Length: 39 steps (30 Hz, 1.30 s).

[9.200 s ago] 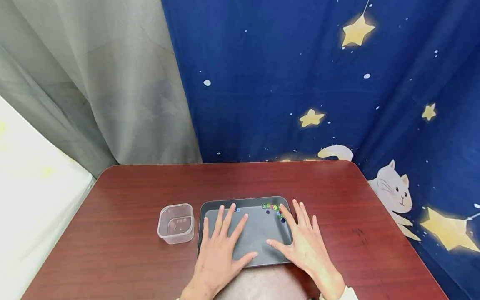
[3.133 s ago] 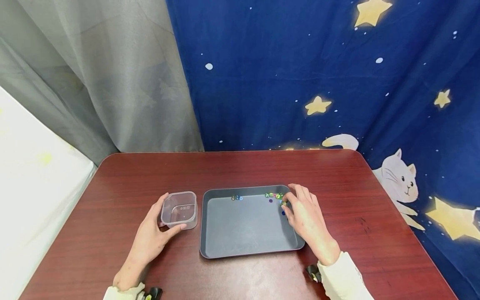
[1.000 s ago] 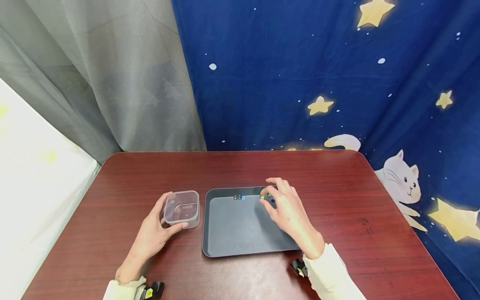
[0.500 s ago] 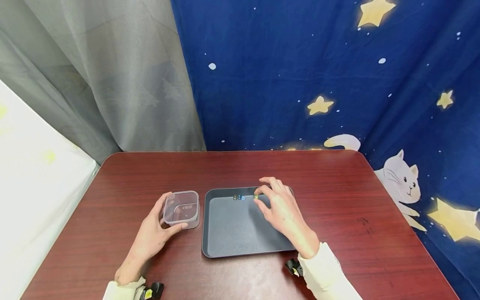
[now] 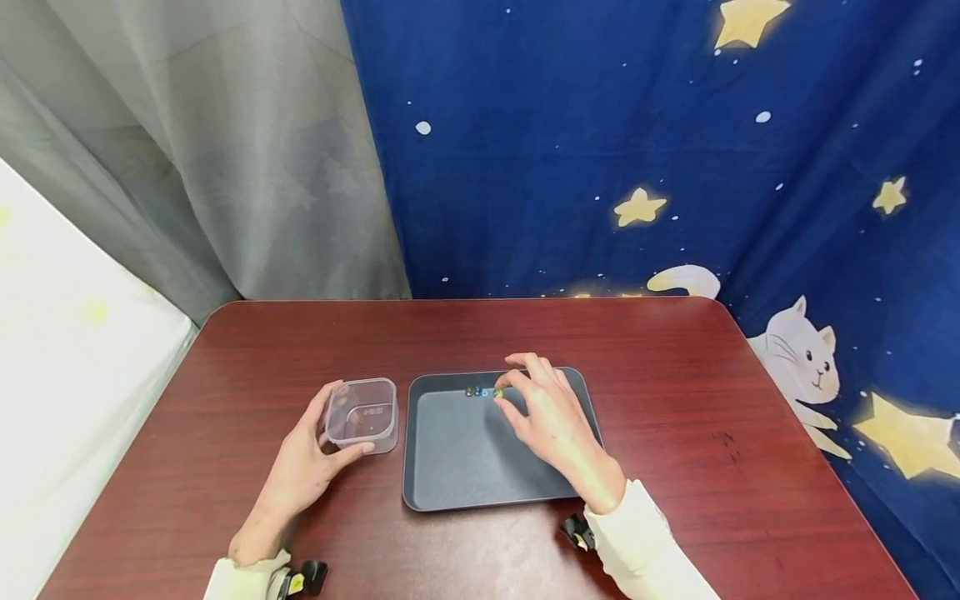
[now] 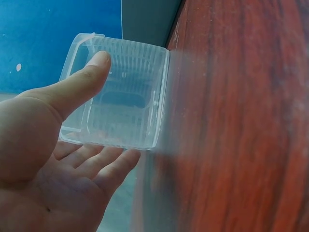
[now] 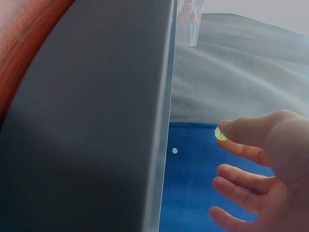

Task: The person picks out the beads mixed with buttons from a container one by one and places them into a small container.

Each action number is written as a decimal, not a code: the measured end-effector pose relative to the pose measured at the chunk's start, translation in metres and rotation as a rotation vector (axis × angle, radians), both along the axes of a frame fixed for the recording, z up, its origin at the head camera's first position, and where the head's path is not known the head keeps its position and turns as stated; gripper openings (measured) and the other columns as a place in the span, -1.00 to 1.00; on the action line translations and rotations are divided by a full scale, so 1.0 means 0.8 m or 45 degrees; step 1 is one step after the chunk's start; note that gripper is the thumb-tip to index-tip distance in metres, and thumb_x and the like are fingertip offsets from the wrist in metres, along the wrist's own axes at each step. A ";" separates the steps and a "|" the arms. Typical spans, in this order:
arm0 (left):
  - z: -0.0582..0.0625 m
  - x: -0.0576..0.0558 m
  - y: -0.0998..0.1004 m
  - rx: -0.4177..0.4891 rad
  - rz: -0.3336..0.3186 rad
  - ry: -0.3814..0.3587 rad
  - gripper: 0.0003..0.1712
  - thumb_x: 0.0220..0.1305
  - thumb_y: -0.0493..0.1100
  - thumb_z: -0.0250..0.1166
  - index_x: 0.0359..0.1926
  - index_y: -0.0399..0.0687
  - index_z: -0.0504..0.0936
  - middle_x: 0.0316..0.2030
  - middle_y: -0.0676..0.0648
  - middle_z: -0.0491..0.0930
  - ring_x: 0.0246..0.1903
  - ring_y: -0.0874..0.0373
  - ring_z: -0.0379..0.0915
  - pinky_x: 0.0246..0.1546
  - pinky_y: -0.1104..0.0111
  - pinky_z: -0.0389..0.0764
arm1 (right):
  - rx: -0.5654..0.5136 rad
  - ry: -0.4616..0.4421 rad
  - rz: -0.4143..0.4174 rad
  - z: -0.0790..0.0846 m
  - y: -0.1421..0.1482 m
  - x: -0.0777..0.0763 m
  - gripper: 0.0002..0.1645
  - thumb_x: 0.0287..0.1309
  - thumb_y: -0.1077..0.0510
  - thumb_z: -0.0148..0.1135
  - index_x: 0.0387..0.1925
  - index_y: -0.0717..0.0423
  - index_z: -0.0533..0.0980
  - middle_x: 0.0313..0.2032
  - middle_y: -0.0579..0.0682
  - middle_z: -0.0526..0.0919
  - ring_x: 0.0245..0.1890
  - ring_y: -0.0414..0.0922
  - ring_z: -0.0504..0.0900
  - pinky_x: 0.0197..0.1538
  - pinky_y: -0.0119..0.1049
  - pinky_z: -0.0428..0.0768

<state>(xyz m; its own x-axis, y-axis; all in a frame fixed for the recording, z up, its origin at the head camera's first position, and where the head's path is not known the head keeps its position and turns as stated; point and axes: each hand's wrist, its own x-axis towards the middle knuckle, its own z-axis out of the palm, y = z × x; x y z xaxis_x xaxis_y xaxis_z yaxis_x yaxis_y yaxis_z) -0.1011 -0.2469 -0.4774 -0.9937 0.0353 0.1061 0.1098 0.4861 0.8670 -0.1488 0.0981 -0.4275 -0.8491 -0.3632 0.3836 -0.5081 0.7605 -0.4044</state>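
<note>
My left hand [image 5: 298, 471] grips a clear, square plastic tub [image 5: 384, 437] that stands on the table left of the tray. In the left wrist view the thumb [image 6: 79, 89] lies along one side of the tub, the other fingers against the opposite side. Over the far part of the dark grey tray [image 5: 453, 471], my right hand [image 5: 551, 421] pinches a small, shiny yellow-green bead [image 7: 221, 134] between thumb and forefinger. Several small blue and brownish beads [image 5: 477, 391] sit just left of those fingertips, along the tray's far side. My right hand hides the tray's far right corner area.
The reddish-brown wooden table [image 5: 720, 467] carries both tub and tray. Behind it hang a grey curtain [image 5: 285, 167] and a blue star-patterned curtain [image 5: 525, 167]. The tray has a low raised rim [image 5: 495, 506].
My right hand has moved left along the tray's far side with the yellow-green bead, from among the beads at the right. Earlier, my left hand went from over the tray to the tub.
</note>
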 end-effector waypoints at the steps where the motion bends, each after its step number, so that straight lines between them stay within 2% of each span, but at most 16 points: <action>1: 0.000 0.000 0.000 -0.002 -0.002 0.000 0.13 0.11 -0.16 0.63 0.58 0.01 0.15 0.35 -0.23 0.47 0.09 0.33 0.60 -0.01 0.67 0.59 | 0.001 0.003 -0.001 0.000 0.000 0.000 -0.84 0.22 0.12 0.51 -0.18 -0.09 0.70 0.22 0.04 0.61 0.18 0.02 0.59 0.23 0.06 0.52; 20: -0.004 0.003 0.000 0.002 0.018 -0.010 0.14 0.10 -0.16 0.63 0.59 0.03 0.15 0.35 -0.22 0.46 0.08 0.33 0.61 -0.04 0.71 0.57 | 0.002 0.002 0.035 0.002 -0.008 0.001 -0.82 0.22 0.09 0.51 -0.14 -0.08 0.71 0.23 0.00 0.60 0.20 0.01 0.58 0.27 0.05 0.51; 30: -0.004 0.002 -0.001 0.017 0.015 -0.012 0.14 0.11 -0.16 0.63 0.59 0.07 0.15 0.36 -0.22 0.46 0.11 0.36 0.60 0.00 0.68 0.59 | 0.021 -0.012 0.051 0.007 -0.017 0.001 -0.81 0.25 0.05 0.49 -0.12 -0.09 0.71 0.23 -0.05 0.58 0.20 -0.01 0.58 0.30 0.01 0.51; 39: -0.003 0.001 0.000 0.019 0.017 -0.014 0.14 0.12 -0.14 0.62 0.60 0.07 0.14 0.39 -0.20 0.44 0.14 0.41 0.55 0.06 0.74 0.52 | 0.007 -0.011 0.083 0.006 -0.024 0.001 -0.81 0.25 0.05 0.49 -0.11 -0.08 0.71 0.23 -0.04 0.59 0.18 -0.01 0.58 0.29 0.02 0.51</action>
